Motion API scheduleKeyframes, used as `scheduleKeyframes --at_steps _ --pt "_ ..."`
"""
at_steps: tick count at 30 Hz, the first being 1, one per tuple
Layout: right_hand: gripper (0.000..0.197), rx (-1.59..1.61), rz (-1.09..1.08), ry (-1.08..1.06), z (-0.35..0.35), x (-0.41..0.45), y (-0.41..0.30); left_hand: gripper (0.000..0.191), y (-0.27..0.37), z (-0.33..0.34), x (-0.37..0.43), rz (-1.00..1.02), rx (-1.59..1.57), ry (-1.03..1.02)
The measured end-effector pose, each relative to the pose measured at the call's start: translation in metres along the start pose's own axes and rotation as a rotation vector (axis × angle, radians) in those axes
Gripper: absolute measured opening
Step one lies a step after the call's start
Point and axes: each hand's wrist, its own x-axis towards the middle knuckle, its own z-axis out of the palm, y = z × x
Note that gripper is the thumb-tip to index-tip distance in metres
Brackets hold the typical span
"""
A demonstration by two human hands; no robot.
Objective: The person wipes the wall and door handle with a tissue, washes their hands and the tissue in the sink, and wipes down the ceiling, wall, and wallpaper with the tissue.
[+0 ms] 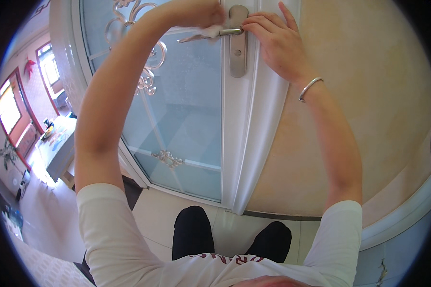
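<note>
A metal lever door handle [231, 32] sticks out to the left from its long backplate [238, 64] on a white-framed glass door [179, 118]. My left hand [204, 14], blurred, is at the lever with a whitish cloth or tissue [214, 31] pressed around it. The lever's tip shows to the left of the cloth. With a bangle at the wrist, my right hand [278, 39] rests its fingertips at the backplate's right edge, beside the lever's pivot. Its thumb and fingers are spread and hold nothing.
Right of the door frame [262, 143] is a beige wall [330, 71]. Ornate metal scrollwork [149, 77] decorates the glass. My dark-clad knees [193, 233] are close to the door bottom. At far left a covered table [59, 132] stands in a bright room.
</note>
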Motion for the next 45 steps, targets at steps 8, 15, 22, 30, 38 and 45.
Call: scheduleKeyframes --at_steps 8,15,22,30,38,45 --pt "0.024 0.039 0.003 0.133 0.004 -0.005 0.004 0.025 0.051 0.117 -0.07 0.033 -0.212 0.871" --pt "0.019 0.041 -0.023 0.123 0.005 -0.005 0.002 0.033 0.074 0.166 0.002 -0.155 0.119 1.258" --pt "0.016 0.027 -0.047 0.133 0.001 -0.006 0.006 0.032 0.055 0.172 -0.003 -0.139 0.02 1.256" --pt "0.013 0.048 -0.04 0.154 0.0 -0.005 0.005 0.032 0.059 0.176 -0.006 -0.194 -0.167 1.305" --pt "0.012 0.05 -0.05 0.164 0.002 -0.006 0.007 0.033 0.036 0.168 -0.008 -0.072 0.084 1.239" --pt "0.012 0.025 -0.045 0.152 0.003 -0.004 0.005 0.039 0.036 0.18 -0.022 -0.172 -0.255 1.254"
